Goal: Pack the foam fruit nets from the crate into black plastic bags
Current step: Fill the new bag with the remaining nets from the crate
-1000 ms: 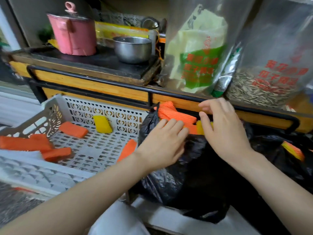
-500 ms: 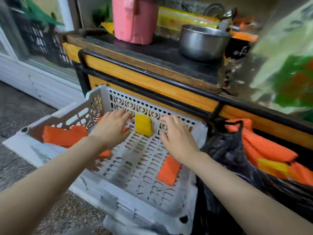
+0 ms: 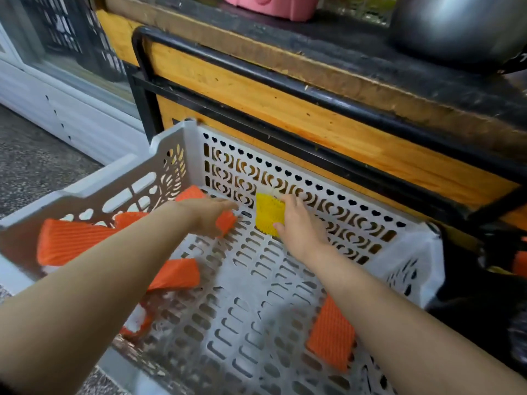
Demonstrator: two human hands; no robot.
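Now each hand grips a net — left hand (image 3: pixel 208 216) orange net (image 3: pixel 226 222), right hand (image 3: pixel 299 223) yellow net (image 3: pixel 268 213).

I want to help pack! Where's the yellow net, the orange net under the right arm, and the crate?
yellow net (image 3: pixel 269 213), head view, its bumpy middle.
orange net (image 3: pixel 330 340), head view, its middle.
crate (image 3: pixel 171 138), head view, its back-left corner rim.

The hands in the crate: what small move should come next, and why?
Probably close each hand on its net and lift. The right hand lies on the yellow net at the far wall of the crate; the left hand covers an orange net. Neither net looks lifted yet, and the black bag waits to the right.
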